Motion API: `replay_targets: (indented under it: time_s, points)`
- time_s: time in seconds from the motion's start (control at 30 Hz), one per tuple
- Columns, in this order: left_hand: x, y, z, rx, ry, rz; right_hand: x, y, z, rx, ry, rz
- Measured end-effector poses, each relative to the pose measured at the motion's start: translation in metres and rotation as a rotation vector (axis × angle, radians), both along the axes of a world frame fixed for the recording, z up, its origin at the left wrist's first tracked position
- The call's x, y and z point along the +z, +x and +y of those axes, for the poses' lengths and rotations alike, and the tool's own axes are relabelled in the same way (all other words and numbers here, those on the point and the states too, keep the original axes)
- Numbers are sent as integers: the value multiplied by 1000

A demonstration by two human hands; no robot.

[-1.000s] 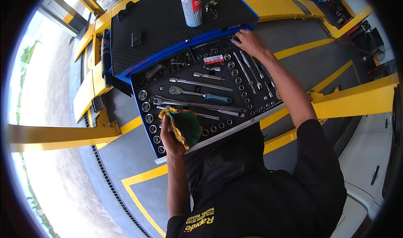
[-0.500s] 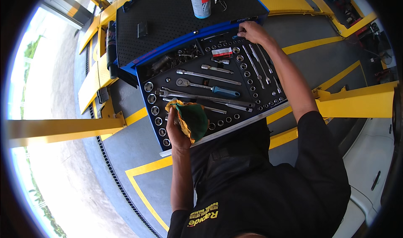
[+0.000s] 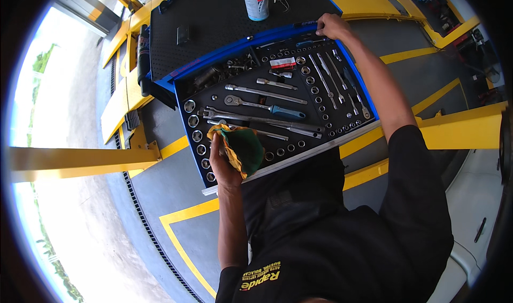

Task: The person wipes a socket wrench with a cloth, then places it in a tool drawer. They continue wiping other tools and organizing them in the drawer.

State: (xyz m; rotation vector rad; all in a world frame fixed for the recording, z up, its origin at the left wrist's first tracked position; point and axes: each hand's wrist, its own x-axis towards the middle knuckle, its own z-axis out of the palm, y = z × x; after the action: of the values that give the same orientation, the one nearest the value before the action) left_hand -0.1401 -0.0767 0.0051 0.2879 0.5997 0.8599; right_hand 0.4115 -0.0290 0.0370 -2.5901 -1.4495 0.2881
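Note:
My left hand (image 3: pixel 225 169) is closed around a bunched green cloth with a yellow edge (image 3: pixel 248 150), held over the near left part of an open tool drawer (image 3: pixel 283 169). The cloth hides some of the tools below it. At the drawer's far right corner is my right hand (image 3: pixel 333 26), its fingers curled together by the rim; whatever they grip is hidden. Near the cloth lie a long breaker bar (image 3: pixel 256 119) and a ratchet with a blue handle (image 3: pixel 287 112). Combination wrenches (image 3: pixel 326 77) fill the right side.
Sockets (image 3: pixel 197 136) line the drawer's left and near edges. Above it, the cart's black top (image 3: pixel 214 14) carries a spray can (image 3: pixel 255 2) and a small dark box (image 3: pixel 183 35). Yellow lift arms (image 3: pixel 85 163) stand on both sides.
My right hand has moved right and slightly away, off the small sockets toward the drawer's corner. More tools along the right side are uncovered. The left hand with the cloth has hardly moved.

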Motion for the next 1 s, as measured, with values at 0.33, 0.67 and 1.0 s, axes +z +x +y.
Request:
replay_targets:
  time_s: [0.33, 0.67, 1.0]
  points:
    - [-11, -3, 2, -57, -79, 4, -67, 50, -9, -229, -82, 78]
    - [-9, 2, 3, -44, -57, 68, -19, -10, 9, -219, -125, 202]
    - [-2, 10, 2, -155, -73, 62, -28, -23, 34, -309, -396, 16]
